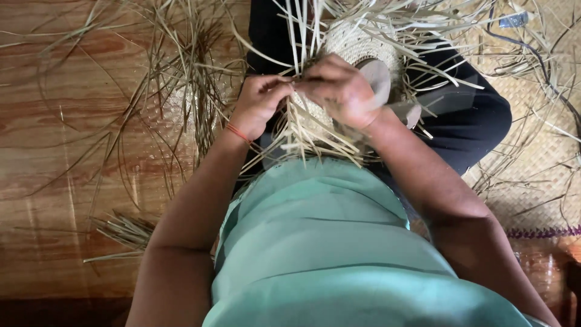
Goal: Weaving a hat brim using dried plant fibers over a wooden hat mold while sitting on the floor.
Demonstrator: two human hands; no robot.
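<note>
Over the lap, left hand (pixel 257 103) and right hand (pixel 340 91) pinch pale dried-leaf strips (pixel 308 130) of a half-woven straw basket (pixel 363 45). Both fists closed on strips, fingertips touching. Loose strip ends run toward the body, basket just beyond the right hand.

Left hand (pixel 259 103) and right hand (pixel 339 91) meet, fingers pinched together.

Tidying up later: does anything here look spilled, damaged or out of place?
Loose straw strips lie scattered over the wooden floor, unbundled. Otherwise nothing odd: left hand and right hand both pinch strips at the woven piece.
</note>
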